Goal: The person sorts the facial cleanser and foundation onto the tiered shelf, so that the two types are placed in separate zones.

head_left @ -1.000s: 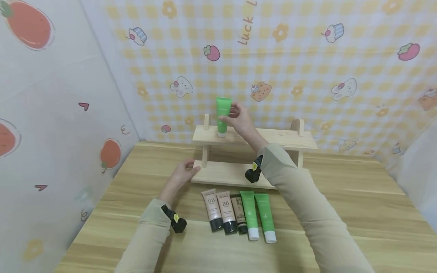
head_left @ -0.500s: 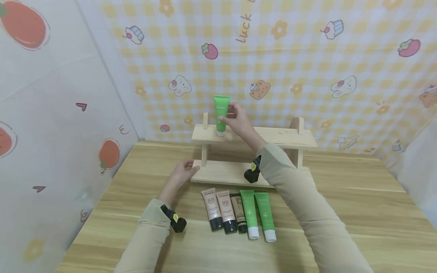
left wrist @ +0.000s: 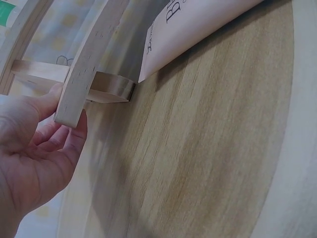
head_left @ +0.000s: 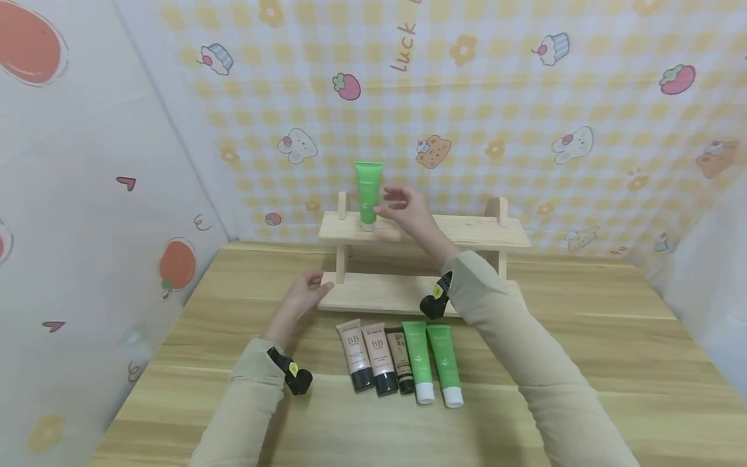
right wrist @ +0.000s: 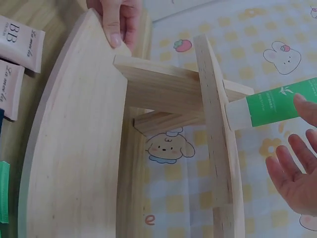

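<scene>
A green squeeze tube (head_left: pixel 368 188) stands upright on its white cap at the left end of the upper tier of a two-tier wooden shelf (head_left: pixel 379 292). My right hand (head_left: pixel 411 211) is just right of it, fingers spread and off the tube. In the right wrist view the thumb (right wrist: pixel 306 108) overlaps the tube (right wrist: pixel 267 108); whether it touches, I cannot tell. My left hand (head_left: pixel 300 299) grips the left end of the lower tier. The left wrist view shows its thumb on one face of the board (left wrist: pixel 81 74) and fingers behind.
In front of the shelf, a row of tubes lies on the wooden table (head_left: pixel 204 363): two pink BB cream tubes (head_left: pixel 354 353), a smaller brown tube (head_left: pixel 399 357) and two green tubes (head_left: pixel 417 357). A patterned cloth (head_left: pixel 496 84) hangs behind the shelf.
The right hand's fingers have opened and drawn back slightly from the green tube, which now stands on the upper tier. The left hand keeps its hold. The head view has shifted slightly.
</scene>
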The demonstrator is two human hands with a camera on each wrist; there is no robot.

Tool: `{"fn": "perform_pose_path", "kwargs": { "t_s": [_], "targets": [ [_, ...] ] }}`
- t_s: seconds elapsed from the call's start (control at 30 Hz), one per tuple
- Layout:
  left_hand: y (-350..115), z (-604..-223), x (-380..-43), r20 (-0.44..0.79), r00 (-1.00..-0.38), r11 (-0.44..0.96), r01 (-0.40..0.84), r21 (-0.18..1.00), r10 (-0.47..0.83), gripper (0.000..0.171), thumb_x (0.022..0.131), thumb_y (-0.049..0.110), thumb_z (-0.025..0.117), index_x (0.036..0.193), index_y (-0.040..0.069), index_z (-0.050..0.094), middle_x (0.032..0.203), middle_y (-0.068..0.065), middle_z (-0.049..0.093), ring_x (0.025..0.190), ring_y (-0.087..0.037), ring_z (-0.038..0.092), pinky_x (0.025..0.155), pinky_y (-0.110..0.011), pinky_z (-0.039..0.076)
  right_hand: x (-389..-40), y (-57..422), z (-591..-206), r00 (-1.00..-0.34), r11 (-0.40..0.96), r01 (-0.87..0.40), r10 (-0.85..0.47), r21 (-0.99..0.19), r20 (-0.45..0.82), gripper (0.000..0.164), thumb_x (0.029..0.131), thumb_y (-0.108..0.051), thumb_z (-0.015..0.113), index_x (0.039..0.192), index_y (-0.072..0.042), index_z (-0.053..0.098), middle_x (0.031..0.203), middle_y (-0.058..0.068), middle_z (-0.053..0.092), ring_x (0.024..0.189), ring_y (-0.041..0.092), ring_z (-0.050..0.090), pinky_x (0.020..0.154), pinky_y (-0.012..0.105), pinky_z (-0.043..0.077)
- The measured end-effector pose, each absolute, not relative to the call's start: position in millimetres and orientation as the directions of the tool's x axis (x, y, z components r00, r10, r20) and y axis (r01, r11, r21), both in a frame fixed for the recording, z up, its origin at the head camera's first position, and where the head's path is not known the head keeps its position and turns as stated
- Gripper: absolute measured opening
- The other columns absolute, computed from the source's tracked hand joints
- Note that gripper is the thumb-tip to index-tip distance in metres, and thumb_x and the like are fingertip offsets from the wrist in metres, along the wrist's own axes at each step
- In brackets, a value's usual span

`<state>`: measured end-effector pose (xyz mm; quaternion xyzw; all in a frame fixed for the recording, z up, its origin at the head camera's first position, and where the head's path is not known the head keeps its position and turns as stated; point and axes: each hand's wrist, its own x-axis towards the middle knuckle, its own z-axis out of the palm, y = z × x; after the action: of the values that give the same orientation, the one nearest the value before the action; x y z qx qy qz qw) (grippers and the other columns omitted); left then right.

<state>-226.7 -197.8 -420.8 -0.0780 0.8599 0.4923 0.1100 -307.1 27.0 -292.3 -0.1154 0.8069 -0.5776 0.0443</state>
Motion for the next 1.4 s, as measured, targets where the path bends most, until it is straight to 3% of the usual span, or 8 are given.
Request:
{"fn": "perform_pose_path", "kwargs": {
  "t_s": [0.5,0.9,1.13,1.4],
  "targets": [
    [-199.2,-419.9,-226.8,-0.26,-0.966,0.507,-0.229,0.831,-0.01,0.058,0.093,0.028,0.05,0.14,0.0,0.029,0.142,-0.023,0.035,0.13,-0.038,0.035,0.108,-0.048,0.032,-276.2,50.2,-298.8,-0.967,0.397,-0.075,-0.252,-0.915,-0.03,0.055,0.082,-0.023,0.068,0.128,-0.002,0.048,0.124,0.015,0.056,0.114,0.03,0.054,0.095,0.038,0.048],
    [-198.1,-418.1,-225.4,-0.252,-0.968,0.508,-0.223,0.832,-0.013,0.058,0.094,0.028,0.049,0.14,-0.001,0.028,0.141,-0.023,0.036,0.129,-0.039,0.036,0.108,-0.049,0.032,-242.2,85.3,-327.0,-0.935,0.446,0.004,-0.316,-0.895,-0.161,0.056,0.083,-0.027,0.066,0.129,-0.002,0.047,0.126,0.017,0.054,0.115,0.029,0.053,0.094,0.039,0.049],
    [-197.5,-419.7,-226.1,-0.27,-0.962,0.493,-0.25,0.833,-0.032,0.059,0.094,0.03,0.048,0.14,0.0,0.028,0.142,-0.022,0.036,0.13,-0.039,0.035,0.109,-0.049,0.03,-217.9,119.7,-348.6,-0.904,0.541,0.038,-0.34,-0.84,-0.259,0.05,0.085,-0.026,0.063,0.123,0.004,0.051,0.114,0.02,0.06,0.095,0.025,0.062,0.078,0.032,0.056],
    [-196.3,-420.5,-228.8,-0.261,-0.965,0.494,-0.237,0.837,-0.021,0.058,0.095,0.03,0.047,0.141,0.0,0.027,0.142,-0.023,0.036,0.129,-0.039,0.037,0.107,-0.047,0.034,-201.9,146.9,-376.5,-0.845,0.574,0.17,-0.334,-0.801,-0.418,0.045,0.085,-0.027,0.063,0.116,0.005,0.056,0.105,0.019,0.064,0.092,0.025,0.063,0.084,0.037,0.054]
  ]
}}
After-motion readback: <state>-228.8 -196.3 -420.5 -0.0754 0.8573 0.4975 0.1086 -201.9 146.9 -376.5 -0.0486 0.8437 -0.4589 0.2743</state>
